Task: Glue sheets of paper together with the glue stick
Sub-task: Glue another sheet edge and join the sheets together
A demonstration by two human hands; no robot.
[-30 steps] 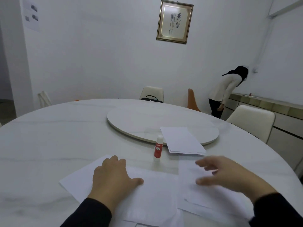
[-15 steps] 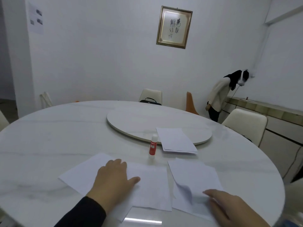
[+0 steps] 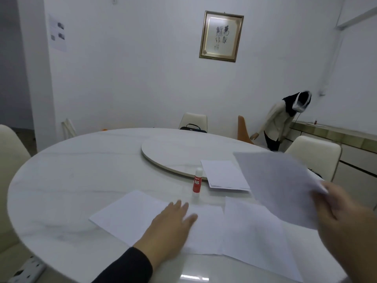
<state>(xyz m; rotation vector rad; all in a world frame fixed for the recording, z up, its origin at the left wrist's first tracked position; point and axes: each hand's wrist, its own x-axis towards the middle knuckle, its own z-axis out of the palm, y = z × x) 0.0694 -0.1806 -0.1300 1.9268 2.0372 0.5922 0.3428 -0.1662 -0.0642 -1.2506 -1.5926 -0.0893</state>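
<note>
While the glue stick (image 3: 197, 183) stands capped and upright on the table (image 3: 67, 180), just in front of the turntable (image 3: 175, 152), no gluing looks started. Nobody is touching it.

Left hand (image 3: 169, 223): flat, fingers straight and close together, pressing on the left sheet (image 3: 130, 217). That sheet lies flat near the table's front edge.

Right hand (image 3: 344, 219): pinches one lifted sheet (image 3: 277, 186) by its right edge. Thumb on top; the fingers underneath are hidden, so I can't tell exactly how they lie. The lifted sheet is tilted in the air, clear of the table, above the right sheet (image 3: 255, 237), which lies flat and meets or slightly overlaps the left sheet's right edge; I can't tell which.

A stack (image 3: 222, 174) of more sheets sits half on the turntable, just right of the glue stick.

Status, judged from this:
- Done: paper laid out, one sheet picked up.
- No glue visible on any sheet, though white glue on white paper would be hard to see here.
- Left: uncap the stick, spread glue on a sheet, lay the lifted sheet on, press down. Probably repeat for the stack.

So early stage, setup only. Picture has some motion blur on both hands.

Background: a person by the far counter (image 3: 334, 131), chairs (image 3: 314, 156) around the table. Not relevant.
</note>
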